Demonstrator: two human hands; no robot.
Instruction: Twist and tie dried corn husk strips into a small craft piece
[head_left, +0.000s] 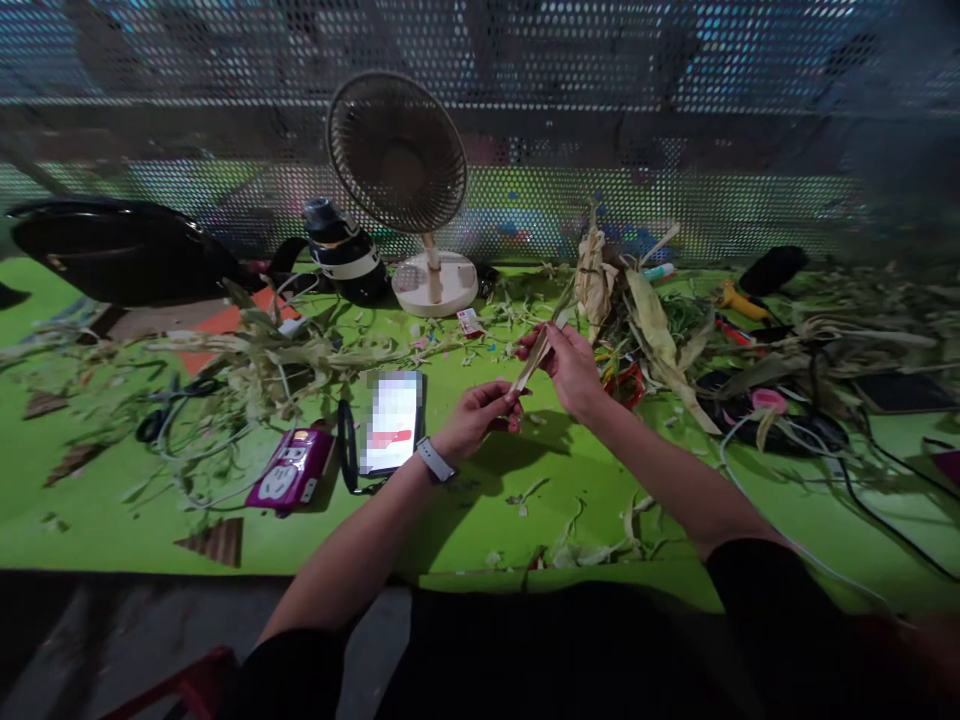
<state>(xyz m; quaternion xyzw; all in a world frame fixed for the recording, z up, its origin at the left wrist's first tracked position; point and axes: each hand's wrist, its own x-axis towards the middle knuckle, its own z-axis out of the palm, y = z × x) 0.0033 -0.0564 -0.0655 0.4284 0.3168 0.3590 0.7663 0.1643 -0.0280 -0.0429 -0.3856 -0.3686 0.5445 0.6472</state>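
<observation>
A pale strip of corn husk point(531, 362) is stretched between my two hands above the green table point(465, 530). My left hand point(484, 415) pinches its lower end between thumb and fingers. Farther up the strip, my right hand point(571, 368) grips it, with the fingers curled and partly hidden. A phone point(395, 420) with a lit screen lies just left of my left wrist. Beyond my right hand are a dried husk bundle point(592, 270) and a husk-wrapped piece point(654, 315) that looks like a corn cob.
A fan point(435, 285) stands at the back beside a dark bottle point(349, 255). On the left lie a purple power socket point(291, 470), scissors point(161, 410) and a husk heap point(277, 350). Cables point(855, 500) and a yellow-handled tool point(742, 300) are on the right. Perforated metal sheeting point(570, 130) closes the back.
</observation>
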